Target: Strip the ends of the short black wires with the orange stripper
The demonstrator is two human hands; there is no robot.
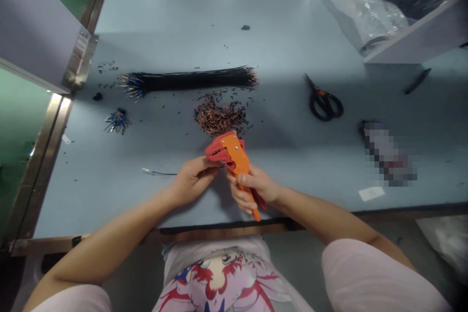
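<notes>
My right hand (252, 187) is wrapped round the orange handle of a red and orange wire stripper (234, 153), its jaws pointing up and to the left. Beside the jaws my left hand (195, 180) is closed on a thin black wire (168, 173). The wire's left end, with a pale and blue terminal, sticks out past the fingers; its other end is hidden behind the hand and tool. Just beyond the stripper lies a heap of copper strands and black insulation scraps (219, 116).
Behind the heap lies a long bundle of black wires (197, 79). A small cluster of blue-tipped terminals (119, 121) is at the left. Black scissors (325, 102), a blurred-out object (389, 153) and a white paper slip (372, 193) lie right. Clear plastic bags (365, 7) stand back right.
</notes>
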